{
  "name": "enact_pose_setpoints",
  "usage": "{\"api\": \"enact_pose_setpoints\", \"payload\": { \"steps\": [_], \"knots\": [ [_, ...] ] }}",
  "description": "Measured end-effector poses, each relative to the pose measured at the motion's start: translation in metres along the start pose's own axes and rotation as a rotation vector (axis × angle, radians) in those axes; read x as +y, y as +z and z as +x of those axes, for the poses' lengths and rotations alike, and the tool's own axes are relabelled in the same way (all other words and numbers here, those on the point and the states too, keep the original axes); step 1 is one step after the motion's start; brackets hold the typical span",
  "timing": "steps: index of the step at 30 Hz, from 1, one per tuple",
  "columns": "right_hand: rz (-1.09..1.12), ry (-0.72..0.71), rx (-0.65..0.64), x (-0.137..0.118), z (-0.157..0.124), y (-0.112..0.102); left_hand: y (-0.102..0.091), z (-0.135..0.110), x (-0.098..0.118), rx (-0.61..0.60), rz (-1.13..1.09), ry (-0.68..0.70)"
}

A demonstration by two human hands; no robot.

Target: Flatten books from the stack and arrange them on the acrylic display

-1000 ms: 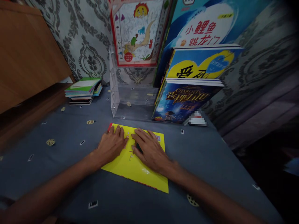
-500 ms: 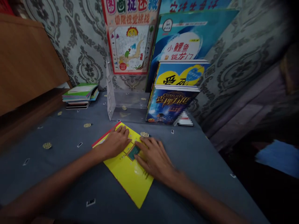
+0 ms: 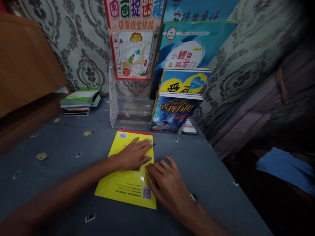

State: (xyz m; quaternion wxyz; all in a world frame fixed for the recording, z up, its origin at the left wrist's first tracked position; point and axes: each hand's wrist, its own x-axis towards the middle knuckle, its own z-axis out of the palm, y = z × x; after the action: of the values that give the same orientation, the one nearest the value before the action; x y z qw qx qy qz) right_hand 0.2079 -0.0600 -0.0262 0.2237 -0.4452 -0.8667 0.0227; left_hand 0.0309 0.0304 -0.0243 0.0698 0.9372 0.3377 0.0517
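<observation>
Left hand [image 3: 134,156] on yellow book [image 3: 118,185]; clear rack [image 3: 112,106] behind, stacked books [image 3: 80,101] left.

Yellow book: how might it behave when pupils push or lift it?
The yellow book lies flat on the tablecloth, so it would likely slide rather than tip. Its shiny highlight suggests a slightly slippery surface. Its thin edge suggests it may be light and bend somewhat.

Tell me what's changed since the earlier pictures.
The yellow book has turned clockwise, its red edge now at the far side. The right hand has shifted from over the cover to its right edge. The left hand stays on the book; the book stack and clear stand are unchanged.
</observation>
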Motion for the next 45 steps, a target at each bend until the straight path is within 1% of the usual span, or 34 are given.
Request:
{"api": "enact_pose_setpoints", "payload": {
  "steps": [3, 6, 12, 16, 19, 22, 26, 31, 35, 39, 45],
  "knots": [
    [0.025, -0.031, 0.001, 0.012, 0.011, 0.001, 0.000, -0.002, -0.006, 0.001, -0.027, 0.006],
    [0.038, -0.046, 0.004, 0.023, 0.026, 0.005, 0.000, -0.006, -0.016, 0.033, 0.006, -0.012],
    [-0.015, 0.036, -0.062, 0.039, 0.063, 0.018, 0.001, -0.024, -0.043, 0.112, 0.150, -0.185],
    [-0.061, 0.088, -0.079, 0.044, 0.078, 0.026, 0.001, -0.035, -0.053, 0.193, 0.207, -0.300],
    [-0.059, 0.068, -0.069, 0.047, 0.081, 0.031, 0.003, -0.037, -0.055, 0.236, 0.210, -0.337],
    [-0.039, 0.022, -0.046, 0.050, 0.081, 0.034, 0.004, -0.036, -0.054, 0.238, 0.210, -0.357],
    [-0.040, -0.011, -0.026, 0.056, 0.083, 0.036, 0.002, -0.031, -0.047, 0.199, 0.227, -0.396],
    [-0.048, -0.067, -0.022, 0.066, 0.088, 0.035, -0.004, -0.025, -0.033, 0.122, 0.266, -0.480],
    [-0.035, -0.073, -0.019, 0.069, 0.088, 0.034, -0.010, -0.027, -0.034, 0.093, 0.282, -0.448],
    [-0.009, -0.047, -0.019, 0.069, 0.086, 0.035, -0.012, -0.032, -0.042, 0.142, 0.297, -0.399],
    [-0.006, -0.005, -0.063, 0.070, 0.083, 0.037, -0.006, -0.032, -0.045, 0.208, 0.315, -0.402]
  ]
}}
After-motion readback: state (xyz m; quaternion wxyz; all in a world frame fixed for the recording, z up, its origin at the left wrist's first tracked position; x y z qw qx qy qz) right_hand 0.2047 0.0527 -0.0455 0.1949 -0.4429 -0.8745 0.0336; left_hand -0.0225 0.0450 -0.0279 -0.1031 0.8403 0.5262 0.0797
